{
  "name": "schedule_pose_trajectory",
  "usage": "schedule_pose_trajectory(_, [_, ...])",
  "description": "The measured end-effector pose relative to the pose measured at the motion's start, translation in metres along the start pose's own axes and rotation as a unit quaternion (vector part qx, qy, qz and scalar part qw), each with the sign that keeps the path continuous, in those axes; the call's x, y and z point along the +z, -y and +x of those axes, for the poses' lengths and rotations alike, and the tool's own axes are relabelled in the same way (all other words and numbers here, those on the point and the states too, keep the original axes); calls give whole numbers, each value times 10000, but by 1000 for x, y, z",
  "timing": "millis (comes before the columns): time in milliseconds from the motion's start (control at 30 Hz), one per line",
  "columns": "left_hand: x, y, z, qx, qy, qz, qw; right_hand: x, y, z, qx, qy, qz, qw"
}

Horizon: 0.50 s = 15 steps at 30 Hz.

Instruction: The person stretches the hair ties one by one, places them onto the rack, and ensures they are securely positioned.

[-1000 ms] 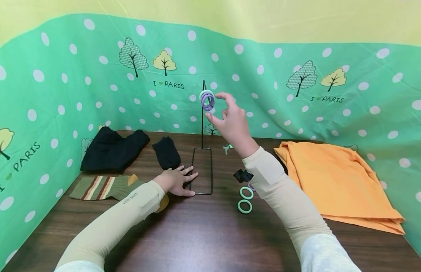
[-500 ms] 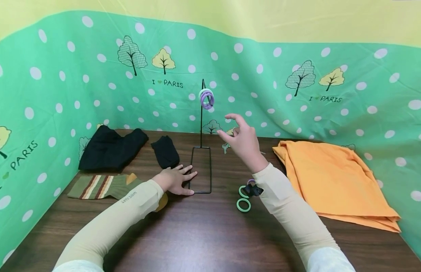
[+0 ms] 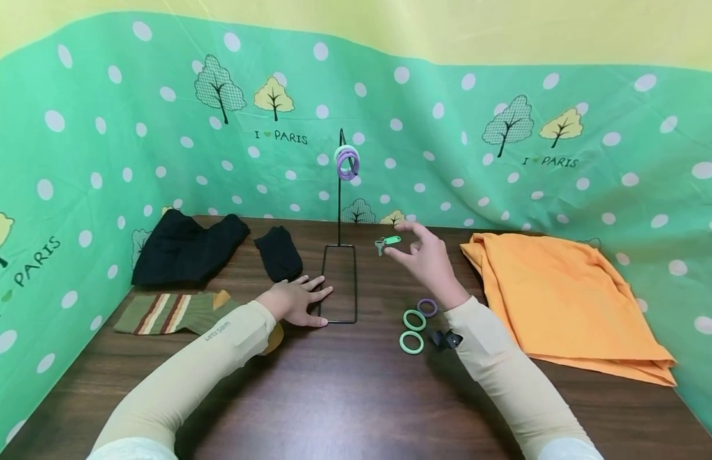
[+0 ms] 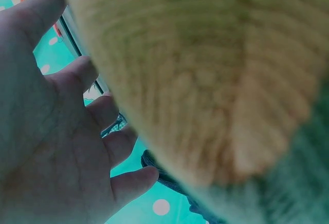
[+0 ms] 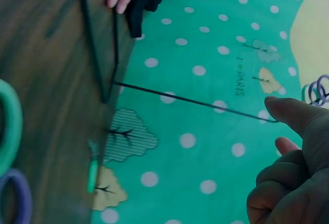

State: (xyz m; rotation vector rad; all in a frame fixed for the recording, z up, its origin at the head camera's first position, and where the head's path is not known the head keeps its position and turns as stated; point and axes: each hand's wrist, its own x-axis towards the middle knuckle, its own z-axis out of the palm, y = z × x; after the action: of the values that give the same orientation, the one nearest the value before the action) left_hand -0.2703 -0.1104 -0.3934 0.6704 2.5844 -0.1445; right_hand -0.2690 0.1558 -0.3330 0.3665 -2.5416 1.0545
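Observation:
My left hand lies spread on the left side of the black wire stand's base. Purple rings and a pale green ring hang from the hook atop its upright. Above the table, my right hand holds nothing, its thumb and index finger apart and the other fingers curled in the right wrist view. Beside its fingertips lies a small key with a green tag. Two green rings and a purple ring lie below it on the table.
Black folded cloth and a black sock lie at the back left. A striped olive sock lies partly under my left forearm; its ochre part fills the left wrist view, blurred. Orange folded cloth covers the table's right side.
My right hand has moved away from the hanging rings, down and to the right, uncovering the key and tag. The left hand stays on the stand's base.

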Motion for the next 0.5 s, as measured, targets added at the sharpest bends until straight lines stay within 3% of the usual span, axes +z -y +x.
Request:
schedule_pose_trajectory(300, [1,1,1,-10,-8,-2,10000,-5,-31,-13,889,720,715,9909])
schedule_pose_trajectory(500, [1,1,1,7,-21,-62,10000,-6,-54,-21,1444,1243,1205,9743])
